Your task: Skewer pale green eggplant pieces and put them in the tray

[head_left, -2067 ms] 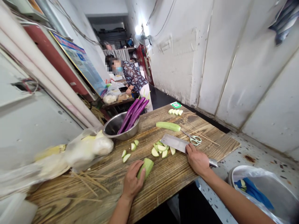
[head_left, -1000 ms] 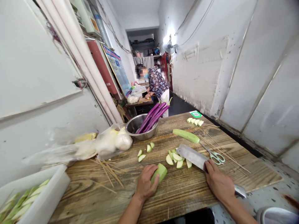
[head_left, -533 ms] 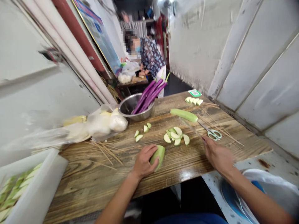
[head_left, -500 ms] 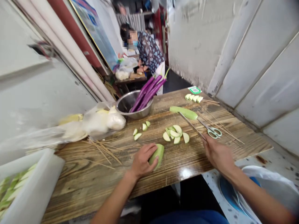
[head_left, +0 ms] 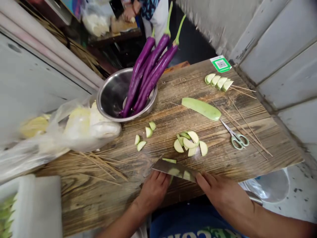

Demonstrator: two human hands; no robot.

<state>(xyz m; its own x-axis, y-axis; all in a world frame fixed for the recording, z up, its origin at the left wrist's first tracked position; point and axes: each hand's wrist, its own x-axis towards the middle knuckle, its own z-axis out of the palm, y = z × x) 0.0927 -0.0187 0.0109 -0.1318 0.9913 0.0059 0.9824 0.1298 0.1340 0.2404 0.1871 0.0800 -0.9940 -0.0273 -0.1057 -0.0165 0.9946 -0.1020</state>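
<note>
My right hand [head_left: 224, 195] grips a cleaver [head_left: 176, 169] whose flat blade lies over a pale green vegetable piece [head_left: 169, 161] at the near edge of the wooden table [head_left: 188, 86]. My left hand [head_left: 153, 190] is curled on that piece, just left of the blade, mostly hiding it. Several cut green slices [head_left: 189, 143] lie in a heap just beyond the blade. Three smaller slices [head_left: 145, 135] sit to the left of the heap.
A steel bowl [head_left: 111, 94] holds long purple eggplants [head_left: 151, 69]. A peeled green half [head_left: 201, 108], scissors [head_left: 235, 136], bamboo skewers [head_left: 247, 130] and more slices [head_left: 218, 81] lie on the right. A plastic bag [head_left: 74, 129] and white tub [head_left: 37, 205] sit left. Another person [head_left: 148, 10] works beyond.
My right hand brought the cleaver from the right side over to the green piece under my left hand. The camera tilted down, closer to the table.
</note>
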